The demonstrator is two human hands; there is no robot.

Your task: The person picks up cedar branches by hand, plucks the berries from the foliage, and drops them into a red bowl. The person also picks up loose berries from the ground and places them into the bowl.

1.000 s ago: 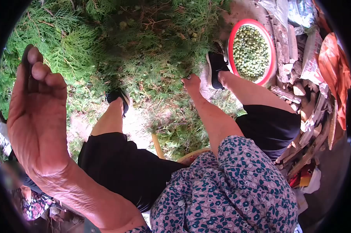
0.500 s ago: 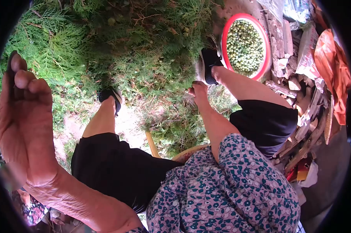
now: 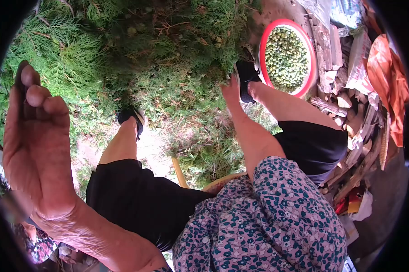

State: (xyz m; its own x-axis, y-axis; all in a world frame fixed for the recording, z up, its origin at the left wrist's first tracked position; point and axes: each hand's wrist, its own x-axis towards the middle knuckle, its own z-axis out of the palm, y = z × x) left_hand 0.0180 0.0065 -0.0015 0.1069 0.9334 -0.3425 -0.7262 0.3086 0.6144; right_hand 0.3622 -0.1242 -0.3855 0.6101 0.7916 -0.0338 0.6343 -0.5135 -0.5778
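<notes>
My left grip [image 3: 39, 136] loosely unfolded, right grip [image 3: 230, 93] by greenery [image 3: 182, 86], its closure I can't tell, basin [image 3: 312, 59] to its right

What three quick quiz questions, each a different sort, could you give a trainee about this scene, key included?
1. Which hand is raised with its palm toward the camera?
2. True or false: the red-rimmed basin holds small greenish pieces.
3. Fill in the footwear: the right hand is down beside a black ____.

Key:
1. The left hand.
2. True.
3. Shoe.
</notes>
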